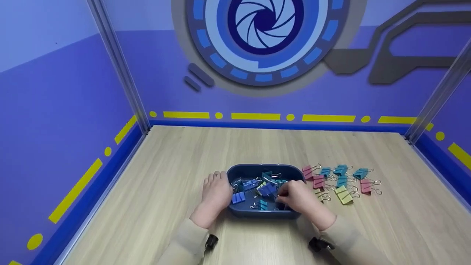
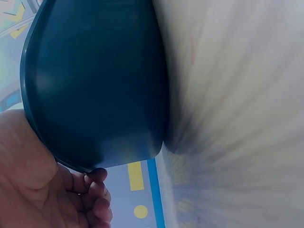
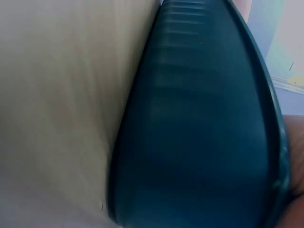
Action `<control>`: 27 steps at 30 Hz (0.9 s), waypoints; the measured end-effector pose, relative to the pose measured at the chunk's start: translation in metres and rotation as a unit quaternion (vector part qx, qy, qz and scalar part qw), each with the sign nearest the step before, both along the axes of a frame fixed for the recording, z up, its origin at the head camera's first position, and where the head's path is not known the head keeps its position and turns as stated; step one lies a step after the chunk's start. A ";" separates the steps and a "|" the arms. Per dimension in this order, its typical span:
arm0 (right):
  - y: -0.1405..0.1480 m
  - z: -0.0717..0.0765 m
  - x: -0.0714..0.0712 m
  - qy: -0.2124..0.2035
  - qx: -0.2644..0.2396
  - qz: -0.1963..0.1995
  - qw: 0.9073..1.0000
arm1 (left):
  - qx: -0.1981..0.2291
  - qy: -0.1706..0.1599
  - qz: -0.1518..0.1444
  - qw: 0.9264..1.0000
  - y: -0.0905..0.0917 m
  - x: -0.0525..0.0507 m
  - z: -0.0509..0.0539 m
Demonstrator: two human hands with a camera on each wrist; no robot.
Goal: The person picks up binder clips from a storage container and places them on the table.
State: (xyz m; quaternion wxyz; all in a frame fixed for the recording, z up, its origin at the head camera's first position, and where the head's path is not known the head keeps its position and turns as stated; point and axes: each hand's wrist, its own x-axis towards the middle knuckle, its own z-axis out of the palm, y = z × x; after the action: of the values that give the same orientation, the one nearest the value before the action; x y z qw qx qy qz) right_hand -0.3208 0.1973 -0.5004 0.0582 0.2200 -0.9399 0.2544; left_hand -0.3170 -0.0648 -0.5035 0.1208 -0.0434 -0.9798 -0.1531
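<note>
A dark blue plastic bin (image 1: 265, 214) stands on the table with several blue and teal binder clips inside, among them a blue clip (image 1: 238, 197) and a teal clip (image 1: 263, 205). My left hand (image 1: 217, 189) grips the bin's left end at the rim; in the left wrist view its curled fingers (image 2: 97, 199) lie by the rim. Over the right end, my right hand (image 1: 300, 195) reaches into the bin, thumb and forefinger close together near the clips. Whether a clip is between these fingertips is too small to tell. In the right wrist view, the bin's wall (image 3: 190, 128) hides most of that hand.
To the right of the bin lie several loose binder clips: pink ones such as a pink clip (image 1: 368, 186), teal ones such as a teal clip (image 1: 361, 173), and a yellow clip (image 1: 344, 195). Blue panels (image 1: 147, 73) border the wooden table (image 1: 165, 165) behind and at both sides.
</note>
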 end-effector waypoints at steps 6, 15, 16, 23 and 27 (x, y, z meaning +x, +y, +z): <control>-0.005 -0.002 -0.004 -0.035 0.026 0.004 0.999 | 0.006 -0.005 0.001 1.000 0.000 0.000 -0.001; -0.001 0.000 -0.008 -0.024 0.018 -0.008 1.000 | 0.005 -0.013 0.004 1.000 -0.001 -0.001 0.001; 0.000 0.001 -0.009 -0.027 0.006 -0.010 1.000 | 0.006 -0.013 0.004 1.000 -0.001 -0.001 0.001; 0.007 0.016 -0.009 -0.083 -0.093 -0.066 0.990 | 0.013 -0.011 0.002 1.000 -0.001 -0.002 0.001; 0.006 0.017 -0.007 -0.122 -0.131 -0.098 0.979 | 0.016 -0.010 0.003 1.000 -0.001 -0.002 0.000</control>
State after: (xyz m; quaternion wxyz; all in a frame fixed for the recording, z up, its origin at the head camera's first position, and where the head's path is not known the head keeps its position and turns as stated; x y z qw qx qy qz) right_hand -0.3275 0.2030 -0.4834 -0.0039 0.0846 -0.9155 0.3932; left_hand -0.3187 -0.0656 -0.5032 0.1117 -0.0369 -0.9786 -0.1691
